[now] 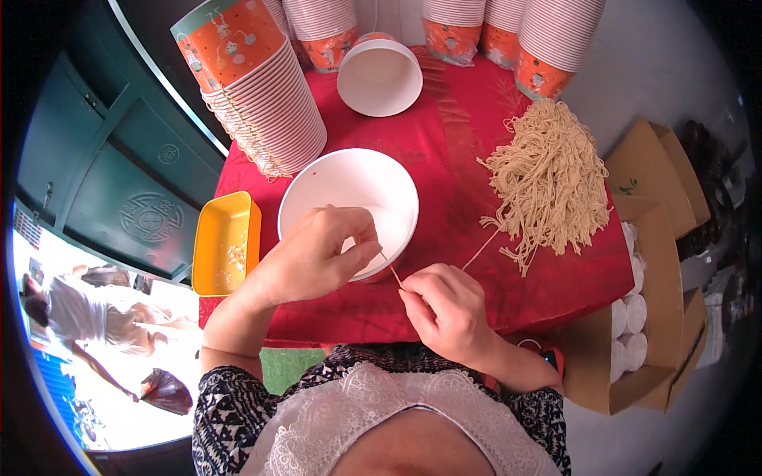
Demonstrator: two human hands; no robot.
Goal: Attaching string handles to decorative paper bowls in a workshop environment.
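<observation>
A white paper bucket (393, 186) stands with its mouth toward me at the near middle of the red-covered table. My left hand (321, 250) is over its near rim, thumb and fingers pinching a thin beige cord (394, 274). Just right of the bucket, my right hand (448, 309) is closed on the same cord, a short length of it stretched between both hands. From there the cord runs up toward a heap of beige cords (548, 178) on the table's right side. Whether the cord passes through the bucket's wall is hidden by my fingers.
A tall stack of paper buckets (270, 95) with cords along its side leans at left. Nearby sits a yellow tub (208, 238) holding small bits. Another bucket (381, 79) lies behind, before more stacks (556, 44). Cardboard boxes (663, 278) stand at right; a person (87, 309) is outside, left.
</observation>
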